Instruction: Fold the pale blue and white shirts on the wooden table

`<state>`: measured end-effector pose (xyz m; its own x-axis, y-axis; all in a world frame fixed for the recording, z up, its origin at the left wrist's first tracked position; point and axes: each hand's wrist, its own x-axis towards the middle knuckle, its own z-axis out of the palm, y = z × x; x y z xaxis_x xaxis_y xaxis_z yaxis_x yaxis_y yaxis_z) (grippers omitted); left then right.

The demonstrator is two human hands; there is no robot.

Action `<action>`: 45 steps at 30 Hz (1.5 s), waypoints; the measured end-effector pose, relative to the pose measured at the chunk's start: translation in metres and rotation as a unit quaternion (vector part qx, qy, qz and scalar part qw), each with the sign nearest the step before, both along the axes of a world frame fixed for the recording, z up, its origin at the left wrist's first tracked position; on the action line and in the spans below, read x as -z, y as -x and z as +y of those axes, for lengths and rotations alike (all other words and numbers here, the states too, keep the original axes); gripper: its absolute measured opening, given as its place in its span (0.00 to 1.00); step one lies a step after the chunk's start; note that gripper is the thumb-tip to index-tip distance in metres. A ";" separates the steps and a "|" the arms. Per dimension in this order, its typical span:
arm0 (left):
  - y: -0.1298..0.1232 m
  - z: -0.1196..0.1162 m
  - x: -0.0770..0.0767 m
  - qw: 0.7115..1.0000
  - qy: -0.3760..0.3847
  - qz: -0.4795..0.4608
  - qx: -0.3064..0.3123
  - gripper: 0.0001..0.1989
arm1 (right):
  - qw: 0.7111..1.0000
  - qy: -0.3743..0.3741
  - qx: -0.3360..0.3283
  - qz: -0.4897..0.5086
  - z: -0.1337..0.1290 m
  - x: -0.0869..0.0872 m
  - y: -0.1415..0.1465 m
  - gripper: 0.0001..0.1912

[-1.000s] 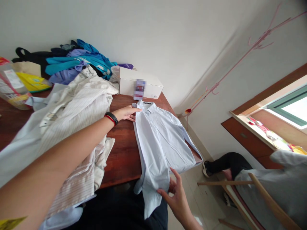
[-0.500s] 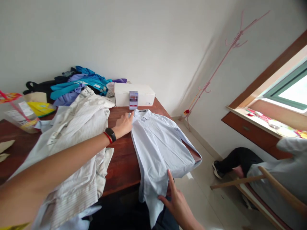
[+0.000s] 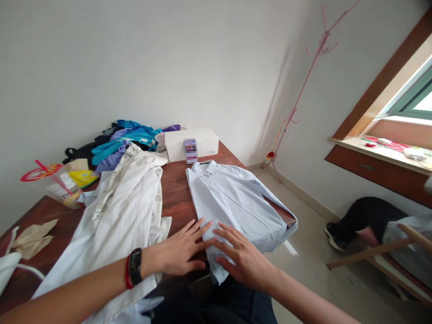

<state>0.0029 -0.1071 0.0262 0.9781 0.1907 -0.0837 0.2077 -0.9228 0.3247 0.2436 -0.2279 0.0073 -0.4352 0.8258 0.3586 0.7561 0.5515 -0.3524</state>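
A light blue button-up shirt (image 3: 232, 189) lies front side up on the wooden table (image 3: 177, 193), its collar toward the wall and its lower part hanging over the near edge. My left hand (image 3: 182, 249), with a black band on the wrist, reaches across the shirt's left side near the sleeve, fingers spread. My right hand (image 3: 245, 256) lies over the lower part of the shirt with its fingers apart, close to the left fingertips. Both hands seem to rest on the fabric, and neither grips it. Left of the shirt is a heap of white striped clothing (image 3: 131, 193).
Behind the shirt stand a white box (image 3: 172, 146) and a small card-like packet (image 3: 191, 153). A plastic cup with a straw (image 3: 62, 186) and crumpled brown paper (image 3: 35, 238) are at the left. Coloured clothes (image 3: 135, 137) pile at the wall. A person (image 3: 374, 220) sits by a wooden chair (image 3: 374, 252) at right.
My left hand has come from the collar down to the lower left of the shirt. My right hand has moved up onto the fabric, beside the left one. The view has shifted slightly.
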 end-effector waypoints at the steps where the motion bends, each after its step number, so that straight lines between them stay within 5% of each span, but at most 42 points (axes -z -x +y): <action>1: 0.000 -0.007 0.001 1.000 -0.016 0.008 0.004 0.44 | 1.000 0.002 0.001 0.012 0.015 -0.004 0.000 0.21; 6: -0.007 -0.032 0.011 0.997 -0.078 0.017 -0.010 0.47 | 0.999 0.034 -0.016 0.013 0.110 -0.015 0.000 0.20; 11: -0.017 -0.038 0.023 0.993 -0.118 0.008 -0.003 0.42 | 0.990 0.110 -0.029 -0.079 0.180 -0.007 0.014 0.32; 18: -0.022 -0.040 0.031 0.996 -0.086 0.023 0.020 0.44 | 0.983 0.144 -0.032 -0.106 0.214 0.014 0.025 0.44; 24: -0.022 -0.032 -0.003 0.996 0.084 0.031 0.030 0.45 | 0.986 0.126 -0.034 -0.099 0.221 0.019 0.030 0.45; 27: -0.019 0.001 -0.029 0.959 0.282 -0.013 -0.002 0.24 | 0.992 0.103 -0.025 -0.071 0.218 0.020 0.030 0.41; 30: -0.015 0.061 -0.044 0.879 0.425 -0.110 -0.183 0.18 | 0.999 0.046 0.023 -0.020 0.215 0.023 0.028 0.27; 35: -0.016 0.171 -0.043 0.772 0.358 -0.188 -0.490 0.25 | 0.998 -0.013 0.052 0.037 0.217 0.028 0.025 0.17; 39: -0.035 0.221 -0.028 0.763 0.353 -0.132 -0.525 0.29 | 1.000 -0.007 0.007 0.018 0.220 0.031 0.026 0.13; 45: -0.056 0.251 -0.007 0.780 0.312 -0.135 -0.526 0.25 | 0.999 -0.016 -0.006 0.042 0.217 0.021 0.025 0.10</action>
